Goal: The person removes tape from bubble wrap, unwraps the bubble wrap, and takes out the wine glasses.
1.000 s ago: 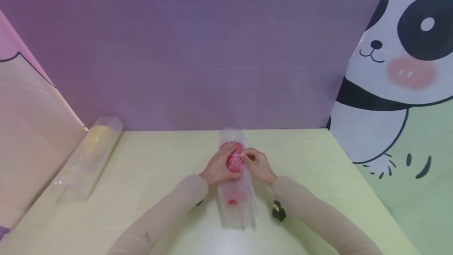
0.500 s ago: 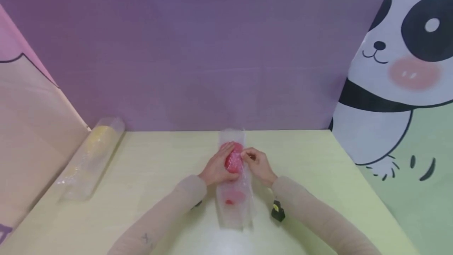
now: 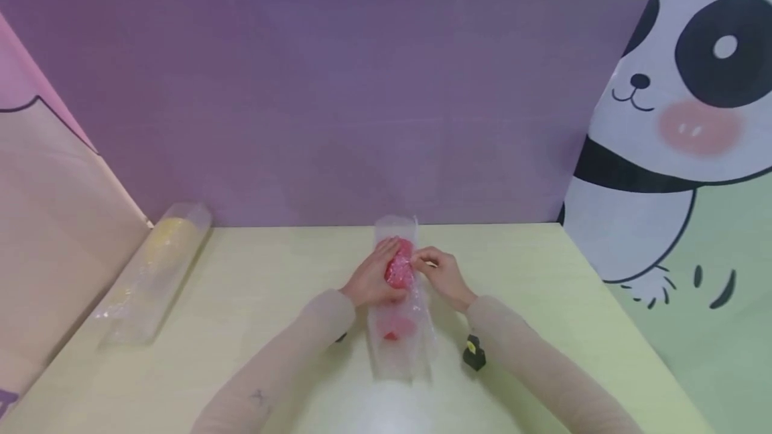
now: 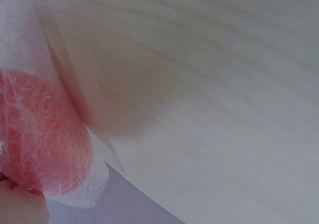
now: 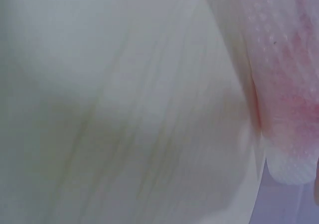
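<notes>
Barely anything has moved since half a second ago: both hands and the long, clear bubble-wrap sleeve [image 3: 395, 362] sit a touch closer to the plain purple backdrop [image 3: 338, 86]. It lies flat on the pale yellow wood-grain table [image 3: 271, 273], right in front of me, pointing away from me, and the rounded pinkish-red item [image 3: 399, 272] shows through its far half. My left hand [image 3: 372, 278] is spread over the item, fingers straight, thumb apart, and my right hand [image 3: 445, 278] is pinching at the sleeve's right edge, thumb against index finger; whether I've got one layer or two, I honestly can't tell. Looks to me like a steady-and-work-the-edge step. If you're doing the same, keep the holding palm broad and light so the item doesn't roll, take just a small bit of plastic between the fingertips, and work slowly and low, along the edge rather than straight up. Yanking would probably tear the film or drag the whole lot sideways. Shiny film is likely slippery too, so I'd regrip rather than squeeze harder.
</notes>
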`<action>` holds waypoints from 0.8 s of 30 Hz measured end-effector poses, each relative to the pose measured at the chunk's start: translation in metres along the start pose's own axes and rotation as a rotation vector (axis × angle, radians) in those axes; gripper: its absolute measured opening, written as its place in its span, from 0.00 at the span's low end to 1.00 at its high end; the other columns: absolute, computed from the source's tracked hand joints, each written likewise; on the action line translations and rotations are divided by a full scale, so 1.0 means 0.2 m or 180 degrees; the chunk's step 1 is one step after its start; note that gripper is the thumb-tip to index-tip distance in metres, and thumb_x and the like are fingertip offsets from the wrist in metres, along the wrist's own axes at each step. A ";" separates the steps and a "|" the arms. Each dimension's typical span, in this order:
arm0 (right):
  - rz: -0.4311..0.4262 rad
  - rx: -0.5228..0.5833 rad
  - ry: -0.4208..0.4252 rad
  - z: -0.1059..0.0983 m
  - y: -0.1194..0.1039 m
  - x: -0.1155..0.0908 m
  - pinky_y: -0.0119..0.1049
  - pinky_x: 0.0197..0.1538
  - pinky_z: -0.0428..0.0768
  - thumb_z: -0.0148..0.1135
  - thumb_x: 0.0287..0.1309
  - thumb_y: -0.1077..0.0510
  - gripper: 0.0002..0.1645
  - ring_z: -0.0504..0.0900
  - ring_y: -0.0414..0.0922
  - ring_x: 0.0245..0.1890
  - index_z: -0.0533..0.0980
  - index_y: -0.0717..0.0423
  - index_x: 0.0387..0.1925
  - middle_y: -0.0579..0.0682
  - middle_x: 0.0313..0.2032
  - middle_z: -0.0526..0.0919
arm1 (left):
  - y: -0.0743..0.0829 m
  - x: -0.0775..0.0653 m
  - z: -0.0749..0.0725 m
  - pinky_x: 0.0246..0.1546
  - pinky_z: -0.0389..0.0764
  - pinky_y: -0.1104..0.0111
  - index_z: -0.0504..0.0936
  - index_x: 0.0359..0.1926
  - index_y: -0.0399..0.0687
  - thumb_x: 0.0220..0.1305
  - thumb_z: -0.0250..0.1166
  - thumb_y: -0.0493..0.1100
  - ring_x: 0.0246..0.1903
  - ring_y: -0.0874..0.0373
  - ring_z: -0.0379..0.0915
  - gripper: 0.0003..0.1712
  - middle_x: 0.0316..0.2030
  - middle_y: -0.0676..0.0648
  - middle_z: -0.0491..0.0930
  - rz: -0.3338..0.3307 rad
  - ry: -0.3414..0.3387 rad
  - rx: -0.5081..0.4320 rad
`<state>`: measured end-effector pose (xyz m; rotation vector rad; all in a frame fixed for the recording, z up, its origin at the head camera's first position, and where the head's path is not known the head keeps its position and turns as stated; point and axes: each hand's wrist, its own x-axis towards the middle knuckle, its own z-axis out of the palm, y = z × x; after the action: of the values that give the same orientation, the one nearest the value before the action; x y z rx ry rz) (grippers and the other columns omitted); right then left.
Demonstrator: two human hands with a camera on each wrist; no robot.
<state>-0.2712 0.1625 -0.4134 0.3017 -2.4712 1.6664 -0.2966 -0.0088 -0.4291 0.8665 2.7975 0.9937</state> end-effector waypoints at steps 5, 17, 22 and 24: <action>0.0126 -0.0065 0.0014 -0.03 0.06 0.01 0.33 0.51 0.76 0.58 0.58 0.63 0.11 0.79 0.45 0.43 0.78 0.68 0.39 0.60 0.39 0.82 | 0.01 0.00 0.00 0.70 0.49 0.61 0.50 0.71 0.48 0.46 0.72 0.50 0.71 0.56 0.37 0.55 0.71 0.51 0.47 -0.0114 -0.0033 -0.0046; 0.0869 0.0318 0.0265 -0.14 0.22 -0.04 0.35 0.50 0.80 0.53 0.61 0.62 0.16 0.80 0.41 0.39 0.75 0.69 0.47 0.63 0.45 0.80 | 0.02 0.01 0.01 0.69 0.51 0.60 0.47 0.71 0.54 0.47 0.71 0.51 0.71 0.58 0.35 0.56 0.72 0.55 0.44 -0.0364 -0.0112 -0.0073; 0.1266 0.0395 0.0273 -0.19 0.24 -0.06 0.34 0.52 0.79 0.51 0.62 0.62 0.18 0.79 0.40 0.42 0.72 0.70 0.50 0.64 0.49 0.77 | 0.02 0.02 0.00 0.70 0.50 0.60 0.47 0.71 0.52 0.47 0.71 0.50 0.71 0.58 0.36 0.55 0.72 0.55 0.44 -0.0336 -0.0103 -0.0038; 0.1393 0.0348 0.0231 -0.21 0.24 -0.07 0.37 0.54 0.78 0.50 0.63 0.61 0.19 0.79 0.42 0.44 0.72 0.69 0.51 0.64 0.51 0.76 | 0.02 0.02 0.00 0.70 0.50 0.60 0.47 0.71 0.52 0.48 0.70 0.50 0.71 0.58 0.36 0.55 0.72 0.54 0.44 -0.0310 -0.0099 -0.0035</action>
<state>-0.2686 0.2199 -0.4441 -0.3086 -2.5240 1.9298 -0.2968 -0.0039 -0.4260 0.7302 2.7758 0.9718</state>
